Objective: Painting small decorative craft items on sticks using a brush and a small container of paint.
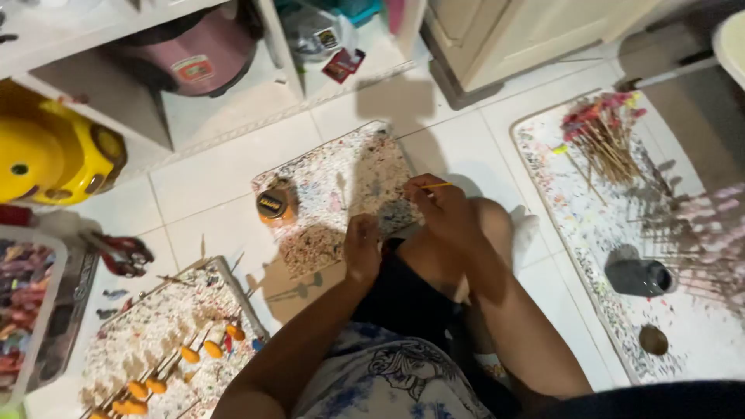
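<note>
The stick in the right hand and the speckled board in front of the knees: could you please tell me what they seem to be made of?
The stick, pinched in the right hand, looks like thin wood or bamboo: slim, straight, pale yellow, matte. The board looks like light foam or card, though paint specks hide its surface; its flat shape and clean white edge suggest that. The left hand rests at its near edge.

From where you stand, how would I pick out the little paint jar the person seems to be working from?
Find the paint-speckled board on the white tiled floor, straight ahead of the person's knee. The open paint jar stands near its left edge, some way left of the right hand holding a thin stick. It is round, orange-walled and dark inside, unlike the dark grey jar on the board to the right.
</note>
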